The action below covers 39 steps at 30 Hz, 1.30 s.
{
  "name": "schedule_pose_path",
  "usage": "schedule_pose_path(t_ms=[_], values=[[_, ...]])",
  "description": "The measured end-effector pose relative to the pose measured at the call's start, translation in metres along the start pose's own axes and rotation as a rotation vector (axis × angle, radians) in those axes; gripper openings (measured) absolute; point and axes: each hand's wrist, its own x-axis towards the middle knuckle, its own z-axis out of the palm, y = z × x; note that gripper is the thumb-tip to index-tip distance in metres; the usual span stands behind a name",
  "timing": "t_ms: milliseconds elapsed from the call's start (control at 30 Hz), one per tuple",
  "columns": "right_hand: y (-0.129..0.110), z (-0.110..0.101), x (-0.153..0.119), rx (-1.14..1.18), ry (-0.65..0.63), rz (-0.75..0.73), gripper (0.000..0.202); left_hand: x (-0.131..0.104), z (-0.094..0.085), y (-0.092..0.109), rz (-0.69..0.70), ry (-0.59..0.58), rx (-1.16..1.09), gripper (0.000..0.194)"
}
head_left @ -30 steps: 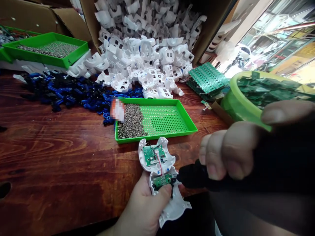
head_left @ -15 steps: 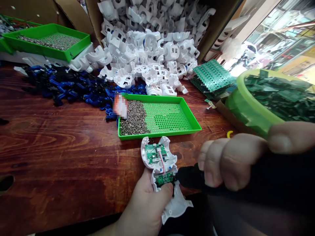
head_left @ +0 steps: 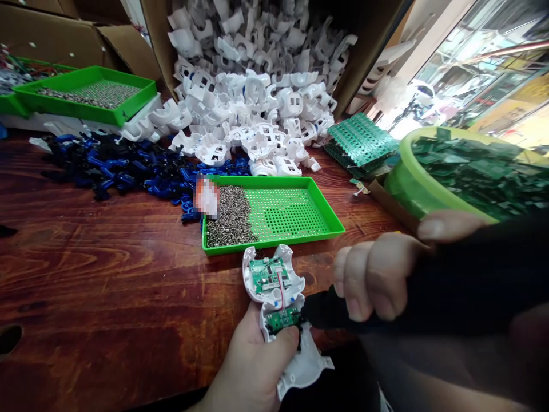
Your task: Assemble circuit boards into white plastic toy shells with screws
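A white plastic housing (head_left: 302, 363) is held by my left hand (head_left: 257, 355), its thumb beside a small green circuit board (head_left: 282, 319). Red and white wires run from that board to a larger board (head_left: 268, 274) in a second white shell (head_left: 253, 290) just above. My right hand (head_left: 377, 274) is wrapped round a black tool (head_left: 330, 309), whose tip meets the right edge of the held housing. The exact contact of the tip is hidden. Beyond the shells lies a green tray (head_left: 274, 246) with small metal screws (head_left: 231, 220) on its left side.
White shells (head_left: 257, 109) are heaped at the back, with blue and black parts (head_left: 115, 166) to their left. Another green tray (head_left: 141, 103) stands back left. Green boards (head_left: 362, 143) are stacked at right, near a yellow-green tub (head_left: 403, 183) of boards.
The whole view has shifted slightly, so the trays and piles appear lower. My left hand still holds the housing, and the tool in my right hand stays against its edge.
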Motion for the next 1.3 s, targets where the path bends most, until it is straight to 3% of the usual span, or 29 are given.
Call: schedule_pose_path(t_ms=[100, 200, 233, 333, 433, 767, 1100, 1200, 1300], values=[[0.006, -0.01, 0.031, 0.042, -0.013, -0.104, 0.023, 0.0, 0.0, 0.002, -0.058, 0.025, -0.033, 0.036], [0.032, -0.018, 0.077, -0.034, 0.261, -0.422, 0.025, 0.0, 0.003, 0.004, -0.067, 0.067, -0.089, 0.04], [0.044, -0.021, 0.092, -0.04, 0.3, -0.467, 0.026, 0.0, 0.004, 0.005, -0.067, 0.08, -0.099, 0.041], [0.079, -0.032, 0.129, -0.07, 0.336, -0.462, 0.022, 0.002, 0.004, 0.006, -0.071, 0.084, -0.107, 0.042], [0.1, -0.043, 0.147, -0.096, 0.349, -0.449, 0.022, 0.003, 0.001, 0.007, -0.09, 0.037, -0.112, 0.041], [0.114, -0.046, 0.148, -0.126, 0.327, -0.448, 0.024, -0.001, 0.004, 0.016, -0.179, 0.057, -0.087, 0.045], [0.115, -0.045, 0.148, -0.152, 0.326, -0.431, 0.025, 0.0, 0.007, 0.009, -0.108, 0.104, -0.026, 0.046], [0.101, -0.046, 0.148, -0.138, 0.402, -0.473, 0.021, -0.001, 0.007, 0.008, -0.107, 0.123, -0.029, 0.047], [0.069, -0.044, 0.135, -0.126, 0.458, -0.47, 0.018, -0.002, 0.005, 0.007, -0.1, 0.111, -0.032, 0.047]])
